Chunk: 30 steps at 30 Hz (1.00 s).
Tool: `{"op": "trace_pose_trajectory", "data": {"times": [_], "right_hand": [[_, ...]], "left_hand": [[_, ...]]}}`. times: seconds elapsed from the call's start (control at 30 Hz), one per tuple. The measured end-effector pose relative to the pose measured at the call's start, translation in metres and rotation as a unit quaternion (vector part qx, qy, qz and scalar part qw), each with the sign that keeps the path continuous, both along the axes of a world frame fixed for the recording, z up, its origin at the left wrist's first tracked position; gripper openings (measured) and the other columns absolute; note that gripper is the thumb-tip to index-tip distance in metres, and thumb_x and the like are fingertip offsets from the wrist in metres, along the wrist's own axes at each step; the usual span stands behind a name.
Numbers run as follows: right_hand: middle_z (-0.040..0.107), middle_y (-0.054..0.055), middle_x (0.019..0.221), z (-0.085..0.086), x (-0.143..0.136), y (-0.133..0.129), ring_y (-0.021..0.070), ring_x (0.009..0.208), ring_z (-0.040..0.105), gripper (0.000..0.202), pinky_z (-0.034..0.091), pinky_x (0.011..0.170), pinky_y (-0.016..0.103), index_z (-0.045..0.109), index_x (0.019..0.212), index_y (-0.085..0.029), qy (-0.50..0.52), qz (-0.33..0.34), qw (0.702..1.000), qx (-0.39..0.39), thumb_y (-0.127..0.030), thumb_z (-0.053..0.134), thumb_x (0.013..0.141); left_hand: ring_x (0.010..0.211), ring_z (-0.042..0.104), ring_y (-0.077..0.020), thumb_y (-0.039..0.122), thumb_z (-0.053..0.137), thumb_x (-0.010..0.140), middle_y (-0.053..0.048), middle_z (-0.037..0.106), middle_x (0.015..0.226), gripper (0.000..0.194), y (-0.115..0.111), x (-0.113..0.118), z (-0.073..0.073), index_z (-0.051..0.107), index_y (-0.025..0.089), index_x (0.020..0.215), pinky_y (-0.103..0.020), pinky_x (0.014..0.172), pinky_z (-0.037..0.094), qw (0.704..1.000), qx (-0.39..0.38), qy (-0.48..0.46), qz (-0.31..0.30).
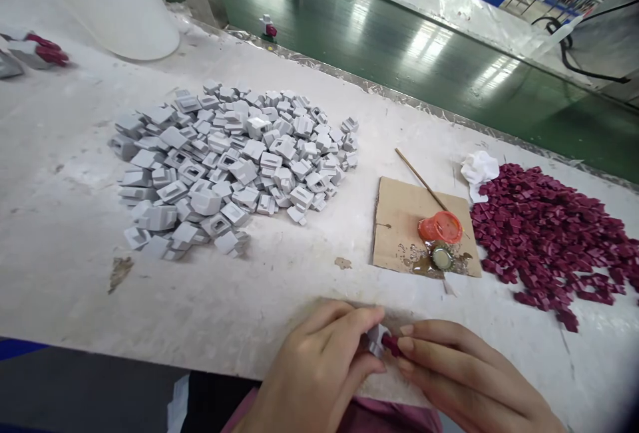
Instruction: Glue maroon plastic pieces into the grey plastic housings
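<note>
Near the table's front edge, my left hand (327,356) pinches a small grey plastic part (377,340) between thumb and fingers. My right hand (459,366) grips a small maroon plastic part (391,344) with its fingertips. The two parts touch, the maroon one against the grey one's right side; how deep it sits in it I cannot tell. Beyond my left hand lies a broad pile of grey parts (239,153). To the right is a heap of maroon parts (549,233).
A cardboard piece (394,220) bears an orange-red cup (440,227), a bottle cap (442,257) and wet brown stains. A thin stick (419,177) leans onto it. Crumpled white tissue (479,168) lies beside the maroon heap. A white cylinder (114,7) stands back left; a green belt (349,27) runs behind.
</note>
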State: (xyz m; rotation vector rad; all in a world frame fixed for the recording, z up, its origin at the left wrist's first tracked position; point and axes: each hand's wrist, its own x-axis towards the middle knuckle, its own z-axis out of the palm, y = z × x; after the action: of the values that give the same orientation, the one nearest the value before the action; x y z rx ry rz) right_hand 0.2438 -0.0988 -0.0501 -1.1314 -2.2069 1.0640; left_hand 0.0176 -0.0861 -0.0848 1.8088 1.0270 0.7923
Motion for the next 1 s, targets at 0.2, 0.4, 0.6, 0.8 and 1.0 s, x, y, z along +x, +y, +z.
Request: {"op": "trace_pose_trajectory", "data": {"times": [0.2,0.4,0.6,0.8,1.0], "right_hand": [[0.065,-0.001,0.120,0.008,-0.001,0.015,0.0152,0.099,0.068,0.037,0.058,0.082,0.014,0.057,0.127,-0.031,-0.006,0.033,0.999,0.035,-0.019,0.057,0.092],[0.061,-0.001,0.126,0.005,-0.008,0.010,0.0137,0.112,0.061,0.037,0.050,0.095,0.017,0.051,0.133,-0.028,-0.046,0.005,0.993,0.113,-0.017,0.042,0.099],[0.057,0.007,0.131,-0.013,0.011,0.007,0.0189,0.126,0.049,0.044,0.048,0.102,0.030,0.036,0.143,-0.017,-0.114,0.114,0.973,0.162,-0.014,0.038,0.099],[0.056,0.008,0.133,-0.015,-0.002,0.001,0.0213,0.120,0.056,0.047,0.050,0.100,0.032,0.045,0.139,-0.020,-0.084,0.007,0.983,0.161,-0.011,0.050,0.093],[0.072,0.004,0.106,-0.016,-0.027,-0.008,0.0169,0.094,0.070,0.029,0.059,0.083,0.023,0.066,0.113,-0.023,0.012,-0.158,0.977,0.141,-0.014,0.063,0.086]], "left_hand": [[0.102,0.062,-0.0113,0.015,0.055,0.092,-0.003,0.069,0.105,0.032,0.004,-0.001,0.004,0.056,0.017,0.124,-0.014,0.091,0.048,1.000,-0.003,-0.002,-0.022],[0.096,0.064,-0.0127,0.020,0.049,0.096,-0.003,0.072,0.100,0.028,0.005,0.000,0.006,0.057,0.013,0.122,-0.015,0.086,0.052,0.999,0.036,0.011,-0.014],[0.088,0.066,-0.0126,0.027,0.053,0.094,-0.003,0.069,0.092,0.022,0.003,0.005,0.003,0.061,0.018,0.113,-0.017,0.081,0.055,0.999,0.014,0.019,0.024],[0.093,0.066,-0.0151,0.017,0.053,0.094,-0.005,0.072,0.100,0.024,0.003,0.000,0.001,0.058,0.016,0.117,-0.021,0.083,0.056,0.995,0.098,0.022,0.009],[0.106,0.064,-0.0148,0.008,0.060,0.087,-0.005,0.070,0.109,0.027,-0.006,-0.005,-0.008,0.060,0.017,0.112,-0.023,0.095,0.051,0.991,0.127,0.034,0.025]]}}
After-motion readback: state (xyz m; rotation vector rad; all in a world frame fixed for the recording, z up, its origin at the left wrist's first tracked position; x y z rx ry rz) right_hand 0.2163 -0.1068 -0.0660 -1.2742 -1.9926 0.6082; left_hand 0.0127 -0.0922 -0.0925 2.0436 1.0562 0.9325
